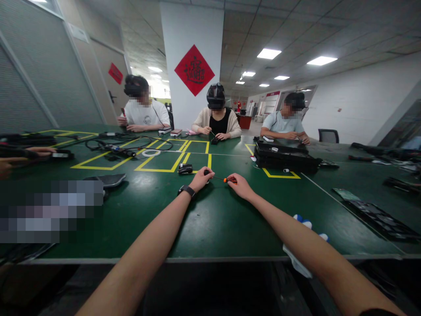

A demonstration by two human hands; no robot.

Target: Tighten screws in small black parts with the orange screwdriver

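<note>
My right hand (240, 186) is closed around the black-and-orange handle of a screwdriver (225, 180). Its thin shaft points left, toward my left hand (201, 179). Fingers and thumb of that left hand pinch a small black part (206, 172), mostly hidden by the fingers. The shaft's tip ends at or very near this part; contact is too small to make out. Just left of my left hand, a short black cylindrical object (185, 168) lies on the green table (226, 228).
Yellow tape (154, 170) marks rectangles on the table. Black cables (131, 145) and a white ring (151, 153) lie left. A bulky black device (283, 156) stands right, with an opened panel (375, 213) beyond. Blue-and-white gloves (301, 254) hang at the front edge. Several people sit around.
</note>
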